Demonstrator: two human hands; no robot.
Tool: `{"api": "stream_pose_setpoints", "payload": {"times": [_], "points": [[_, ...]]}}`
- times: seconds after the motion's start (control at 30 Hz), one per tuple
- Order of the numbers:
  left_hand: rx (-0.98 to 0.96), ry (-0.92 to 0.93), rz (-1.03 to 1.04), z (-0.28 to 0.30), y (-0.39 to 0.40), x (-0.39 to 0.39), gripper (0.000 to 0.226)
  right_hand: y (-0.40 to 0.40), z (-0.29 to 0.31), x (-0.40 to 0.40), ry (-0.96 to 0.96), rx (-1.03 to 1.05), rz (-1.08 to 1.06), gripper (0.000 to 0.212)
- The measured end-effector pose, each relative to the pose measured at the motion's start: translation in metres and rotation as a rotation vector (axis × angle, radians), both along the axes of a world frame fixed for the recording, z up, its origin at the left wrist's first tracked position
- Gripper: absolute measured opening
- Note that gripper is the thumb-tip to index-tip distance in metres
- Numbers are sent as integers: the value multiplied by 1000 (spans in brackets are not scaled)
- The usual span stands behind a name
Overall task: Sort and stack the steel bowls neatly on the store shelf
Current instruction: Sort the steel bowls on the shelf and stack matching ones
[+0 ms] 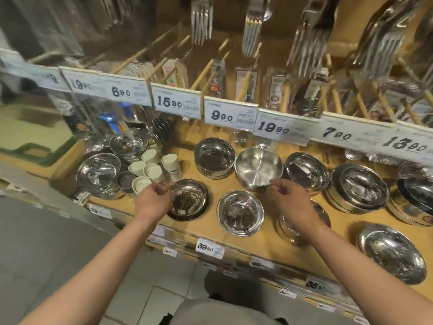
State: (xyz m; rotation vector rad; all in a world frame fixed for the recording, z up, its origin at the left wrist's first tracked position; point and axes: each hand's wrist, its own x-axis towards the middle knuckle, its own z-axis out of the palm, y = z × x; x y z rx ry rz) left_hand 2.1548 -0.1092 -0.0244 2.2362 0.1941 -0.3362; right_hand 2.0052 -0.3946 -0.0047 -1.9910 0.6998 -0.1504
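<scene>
A person's right hand (pixel 289 200) pinches the near rim of a tilted steel bowl (pixel 259 168) with a dividing ridge across its inside, thumb and fingertips closed on the edge, the bowl raised above the wooden shelf (pixel 269 245) in the middle of the display. The left hand (pixel 154 200) reaches toward the near-left side of the shelf; its fingers are curled at the rim of a dark-reflecting bowl (pixel 187 199), with what looks like a clear glass tumbler (pixel 169 175) at the fingertips, but motion blur leaves it impossible to tell what, if anything, that hand holds.

Just behind the lifted bowl, slightly left, stands a short stack of bowls (pixel 214 158). In the front row, a single shallow bowl (pixel 240 213) sits between the two hands, and another bowl (pixel 302 222) lies partly hidden under the right wrist. To the right are a tilted bowl (pixel 307 171), a nested stack (pixel 358 187), and a wide oval dish (pixel 392 253) at the shelf's front edge. At far left, a large bowl (pixel 98 171) rests beside a cluster of white cups (pixel 150 168).

Price tags (pixel 179 103) reading 15.90, 9.90 and 19.90 line the rail above, and packaged forks (pixel 201 18) hang from pegs overhead.
</scene>
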Motion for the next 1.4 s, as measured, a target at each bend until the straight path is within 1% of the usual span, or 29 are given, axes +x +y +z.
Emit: {"api": "stream_pose_setpoints", "payload": {"times": [0.07, 0.1, 0.13, 0.2, 0.33, 0.4, 0.5, 0.6, 0.63, 0.73, 0.8, 0.9, 1.0, 1.07, 1.13, 1.2, 1.27, 1.37, 1.4], "points": [[-9, 0, 32, -10, 10, -3, 4, 12, -3, 10, 23, 21, 22, 21], [-10, -9, 37, -15, 12, -5, 5, 17, -5, 14, 35, 18, 39, 18], [-5, -9, 30, -19, 13, -7, 8, 22, -8, 17, 44, 15, 58, 15], [9, 27, 25, -27, 11, -10, 18, 28, -12, 19, 68, 14, 78, 16], [75, 62, -11, -37, 6, -9, 28, 27, -15, 10, 103, -4, 80, 15], [83, 89, -20, -39, 4, -5, 23, 22, -16, 3, 107, -3, 71, 12], [77, 126, -8, -41, 1, 0, 7, 16, -15, -7, 107, -4, 17, 14], [63, 149, 28, -43, 1, 4, 6, 11, -15, -15, 129, -20, 13, 17], [31, 154, 45, -44, 1, 6, 9, 9, -14, -18, 132, -15, 12, 17], [-24, 183, 61, -41, 1, 10, 36, 2, -13, -27, 142, 22, -28, 15], [-62, 209, 76, -34, 0, 13, 41, -3, -13, -37, 140, 45, -63, 18], [-90, 220, 55, -23, -5, 19, 26, -16, -11, -53, 132, 88, -162, 17], [-120, 216, 16, -3, -23, 17, 17, -31, -11, -71, 129, 106, -243, 19], [-211, 272, -25, 14, -44, 11, 17, -42, -10, -84, 104, 158, -286, 20], [-220, 325, -121, 31, -69, 0, 24, -51, -11, -98, 73, 187, -323, 20], [-241, 361, -203, 46, -93, -12, 17, -62, -12, -112, 52, 183, -375, 19], [-329, 428, -230, 57, -117, -27, 9, -75, -14, -128, 59, 169, -420, 17], [-393, 491, -250, 67, -146, -49, 7, -94, -17, -150, 66, 189, -471, 16], [-409, 508, -267, 67, -154, -54, 8, -100, -19, -156, 65, 185, -486, 19]]}}
